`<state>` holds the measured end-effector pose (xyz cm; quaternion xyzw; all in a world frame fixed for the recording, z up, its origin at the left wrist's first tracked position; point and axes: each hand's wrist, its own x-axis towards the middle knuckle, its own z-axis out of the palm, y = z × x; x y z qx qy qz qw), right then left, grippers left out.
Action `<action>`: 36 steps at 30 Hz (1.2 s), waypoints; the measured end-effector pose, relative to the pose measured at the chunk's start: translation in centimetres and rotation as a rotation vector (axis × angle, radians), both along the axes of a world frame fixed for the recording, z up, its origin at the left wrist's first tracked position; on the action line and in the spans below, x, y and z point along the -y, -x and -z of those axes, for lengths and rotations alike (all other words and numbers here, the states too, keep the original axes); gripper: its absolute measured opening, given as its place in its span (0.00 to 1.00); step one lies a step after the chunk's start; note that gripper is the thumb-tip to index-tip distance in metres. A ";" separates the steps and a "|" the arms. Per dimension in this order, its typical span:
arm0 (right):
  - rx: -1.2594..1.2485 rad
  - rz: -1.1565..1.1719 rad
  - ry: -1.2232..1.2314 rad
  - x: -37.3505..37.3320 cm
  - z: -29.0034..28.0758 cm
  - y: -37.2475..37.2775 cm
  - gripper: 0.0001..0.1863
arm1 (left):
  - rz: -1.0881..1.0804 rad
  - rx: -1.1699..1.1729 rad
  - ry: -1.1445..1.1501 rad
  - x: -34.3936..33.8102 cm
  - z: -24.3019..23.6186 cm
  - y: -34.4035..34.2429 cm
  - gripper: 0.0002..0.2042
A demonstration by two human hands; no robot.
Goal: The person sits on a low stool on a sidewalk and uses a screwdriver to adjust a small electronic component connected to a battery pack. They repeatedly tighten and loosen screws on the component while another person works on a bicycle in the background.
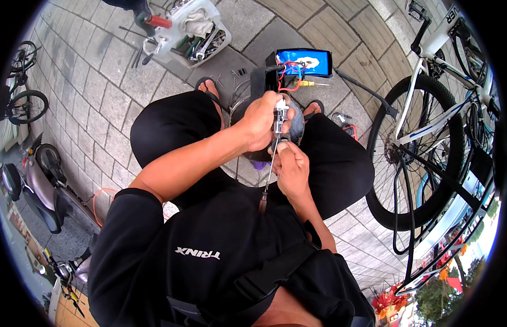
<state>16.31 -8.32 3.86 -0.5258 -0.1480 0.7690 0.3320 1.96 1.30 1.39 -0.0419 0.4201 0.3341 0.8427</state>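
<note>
My left hand [264, 121] is closed around a small clear-and-white connector-like piece [279, 115], held in front of a black box [266, 82] with red and blue wires [290, 73]. Just below it, my right hand [293, 169] pinches near a long thin metal shaft [273, 166], which looks like a screwdriver. Its darker handle end [263, 203] points toward my shirt, and its upper end reaches the piece. My fingers hide the exact contact. Beneath both hands is a dark round object [241, 113], mostly covered.
A lit blue screen [319, 62] stands beyond the wires, with a yellow-handled screwdriver [307, 83] nearby. A clear toolbox [223, 44] full of wrenches and pliers sits at the far left. To the right is a bicycle wheel [458, 147]; a scooter [38, 199] is at left.
</note>
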 end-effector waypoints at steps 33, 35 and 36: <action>0.226 -0.069 -0.039 1.0 -0.3 0.1 0.13 | -0.021 -0.024 -0.021 0.3 0.1 -0.3 0.10; 0.207 -0.041 -0.061 1.2 -0.2 0.2 0.13 | -0.027 -0.015 -0.018 0.4 0.2 -0.4 0.11; 0.385 -0.097 -0.244 1.2 -0.1 0.4 0.13 | -0.030 -0.011 -0.017 0.4 0.3 -0.4 0.11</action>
